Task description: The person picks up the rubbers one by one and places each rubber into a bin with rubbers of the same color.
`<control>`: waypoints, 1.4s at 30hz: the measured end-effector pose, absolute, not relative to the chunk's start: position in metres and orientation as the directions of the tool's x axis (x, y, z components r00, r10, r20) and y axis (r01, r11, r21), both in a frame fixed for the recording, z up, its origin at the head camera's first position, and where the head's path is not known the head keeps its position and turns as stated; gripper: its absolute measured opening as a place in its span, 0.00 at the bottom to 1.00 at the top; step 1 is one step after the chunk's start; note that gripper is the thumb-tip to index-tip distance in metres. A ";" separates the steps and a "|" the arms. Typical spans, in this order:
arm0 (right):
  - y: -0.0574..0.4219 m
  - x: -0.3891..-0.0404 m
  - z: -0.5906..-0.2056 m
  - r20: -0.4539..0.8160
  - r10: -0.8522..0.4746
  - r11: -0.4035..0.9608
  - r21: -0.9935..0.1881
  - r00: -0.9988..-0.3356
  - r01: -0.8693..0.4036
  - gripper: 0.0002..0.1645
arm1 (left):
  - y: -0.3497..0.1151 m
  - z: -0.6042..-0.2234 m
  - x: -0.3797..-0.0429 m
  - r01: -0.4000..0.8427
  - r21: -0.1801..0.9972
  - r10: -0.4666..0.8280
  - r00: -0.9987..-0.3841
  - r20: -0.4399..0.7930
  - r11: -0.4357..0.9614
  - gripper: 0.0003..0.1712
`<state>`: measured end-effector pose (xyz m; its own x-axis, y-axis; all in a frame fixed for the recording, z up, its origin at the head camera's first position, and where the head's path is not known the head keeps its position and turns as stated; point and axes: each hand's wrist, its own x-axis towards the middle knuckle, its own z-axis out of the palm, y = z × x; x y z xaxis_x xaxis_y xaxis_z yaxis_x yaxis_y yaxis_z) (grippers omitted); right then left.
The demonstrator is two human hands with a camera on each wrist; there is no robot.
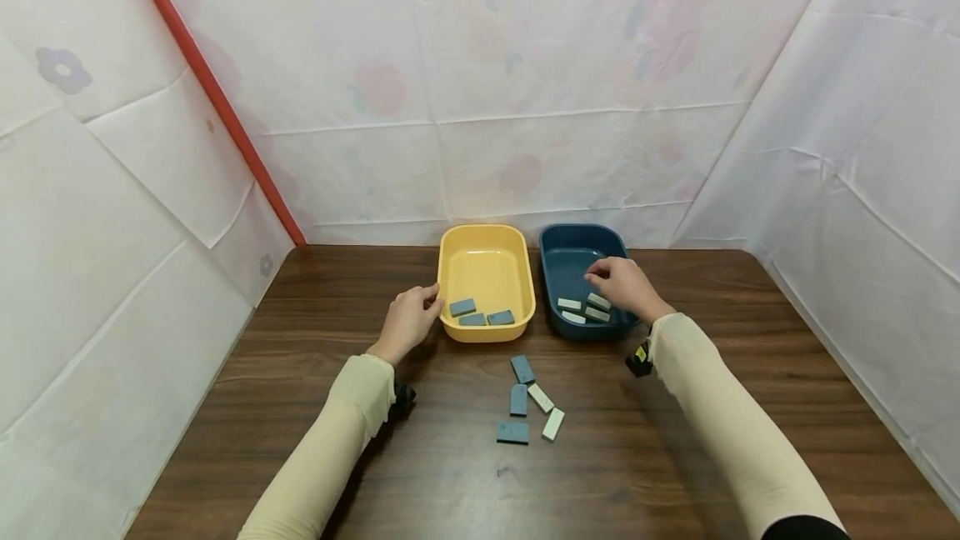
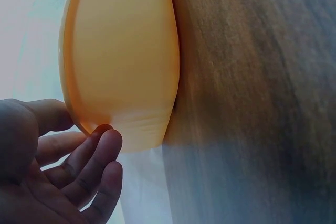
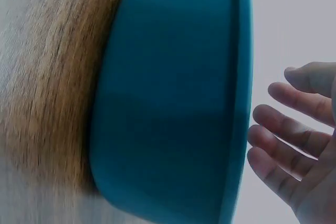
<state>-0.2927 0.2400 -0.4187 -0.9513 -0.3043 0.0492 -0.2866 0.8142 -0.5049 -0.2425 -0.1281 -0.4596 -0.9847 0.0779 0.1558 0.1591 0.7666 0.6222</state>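
Note:
My left hand [image 1: 408, 319] is at the left rim of a yellow bin [image 1: 528, 273]. In the left wrist view its thumb and fingers [image 2: 109, 142] pinch the rim near the corner. Three grey-blue tiles [image 1: 501, 317] lie at the near end inside this bin. Over the right side of a dark blue bin [image 1: 546, 261] hovers my right hand [image 1: 626, 283], fingers loosely bent with nothing between them. The right wrist view has its fingertips [image 3: 257, 135] beside the blue rim. Several whitish tiles [image 1: 573, 317] lie in the blue bin below that hand.
On the brown wooden table [image 1: 300, 407], in front of the bins, lie three grey-blue tiles [image 1: 513, 432] and two whitish tiles [image 1: 552, 424]. White printed sheeting [image 1: 480, 90] hangs behind and at both sides. A red strip [image 1: 217, 98] runs down the left corner.

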 end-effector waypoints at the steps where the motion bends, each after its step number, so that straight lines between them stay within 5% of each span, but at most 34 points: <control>1: 0.241 -0.292 -0.418 0.051 -0.295 0.816 -0.506 -0.954 -0.280 0.17 | -0.128 -0.460 -0.243 0.159 0.622 0.077 -0.985 0.157 0.767 0.24; 29: 0.284 -0.267 -0.425 0.187 -0.092 0.877 -0.450 -0.978 -0.169 0.17 | -0.128 -0.460 -0.240 0.162 0.621 0.075 -0.984 0.164 0.767 0.24; 42: 0.295 -0.257 -0.433 0.105 -0.015 0.881 -0.469 -0.994 -0.063 0.22 | -0.128 -0.461 -0.241 0.159 0.620 0.073 -0.984 0.162 0.768 0.24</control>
<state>-0.2571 0.2949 -0.4332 -0.9944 -0.0150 0.1045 -0.0626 0.8811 -0.4688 -0.2413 -0.1282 -0.4609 -0.9841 0.0733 0.1616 0.1590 0.7683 0.6200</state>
